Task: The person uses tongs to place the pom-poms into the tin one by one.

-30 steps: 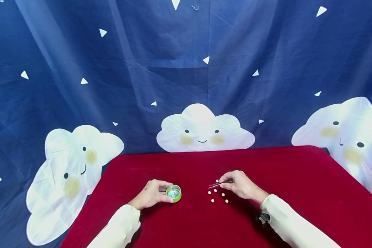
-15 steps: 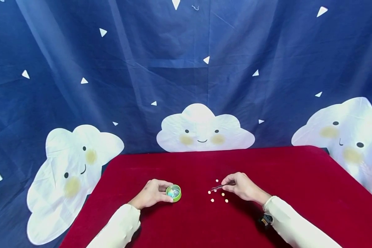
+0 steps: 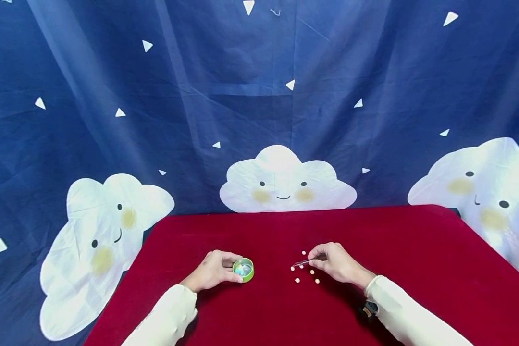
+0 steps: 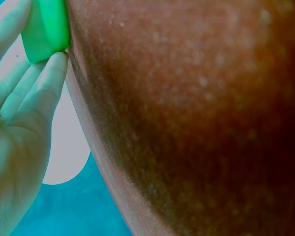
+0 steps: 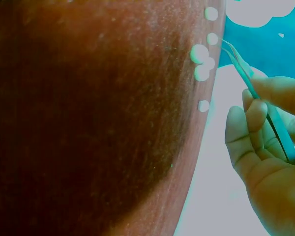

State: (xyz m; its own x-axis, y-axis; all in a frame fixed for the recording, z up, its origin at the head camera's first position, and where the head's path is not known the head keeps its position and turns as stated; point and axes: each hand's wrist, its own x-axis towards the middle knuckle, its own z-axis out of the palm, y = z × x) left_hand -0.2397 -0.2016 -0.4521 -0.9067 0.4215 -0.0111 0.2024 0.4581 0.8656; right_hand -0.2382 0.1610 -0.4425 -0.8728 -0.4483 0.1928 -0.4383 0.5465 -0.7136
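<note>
My left hand (image 3: 213, 272) grips a small round green tin (image 3: 251, 276) at its left side, thumb in front and fingers behind. The tin's open top shows a shiny inside; in the left wrist view its green wall (image 4: 49, 32) appears between thumb and fingers. In my right hand (image 3: 338, 263) a pair of tweezers (image 5: 250, 83) with bent tips is pinched, pointing left. Their tips are at a small pale ball (image 5: 212, 39); whether they squeeze it I cannot tell. Several similar balls lie close by, among them a yellowish ball (image 3: 312, 272) and a whiter ball (image 3: 303, 252).
A red cloth (image 3: 259, 312) covers the table. Behind it hangs a blue curtain (image 3: 251, 115) with white clouds and triangles. A dark device (image 3: 369, 308) is strapped at the right wrist, below the pale sleeve (image 3: 408, 307).
The tweezers' tips have moved down from above the balls to the leftmost one, and my right hand has lowered slightly. The left hand and tin have stayed in place.
</note>
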